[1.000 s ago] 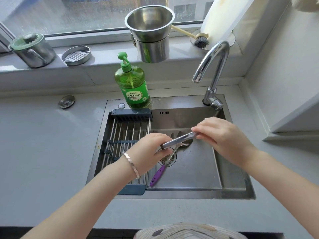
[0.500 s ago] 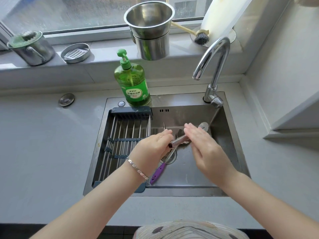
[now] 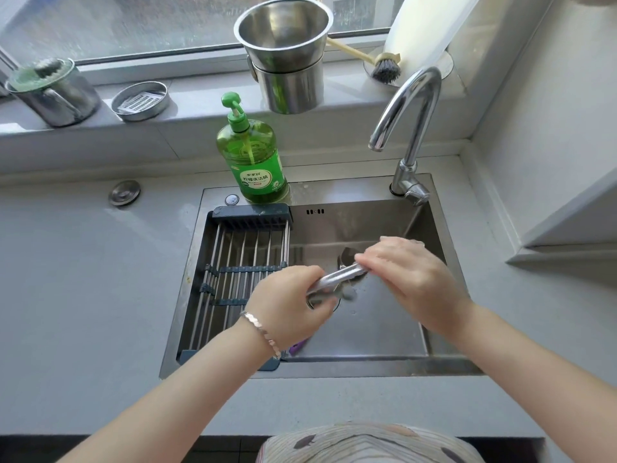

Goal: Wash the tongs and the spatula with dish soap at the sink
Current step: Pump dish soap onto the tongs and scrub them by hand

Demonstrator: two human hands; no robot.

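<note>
Over the steel sink (image 3: 384, 329), the left hand (image 3: 287, 302) clenched the near end of the metal tongs (image 3: 337, 278) and the right hand (image 3: 410, 275) curled around their far end, a stiff, light, probably slippery tool best gripped at both ends, while the purple-handled spatula (image 3: 298, 348) lay beneath.

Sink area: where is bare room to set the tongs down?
Bare counter left of the sink, in front of the metal disc; the rack holds nothing. Crowded: sink middle, where left hand and right hand grip the tongs, and the windowsill.
</note>
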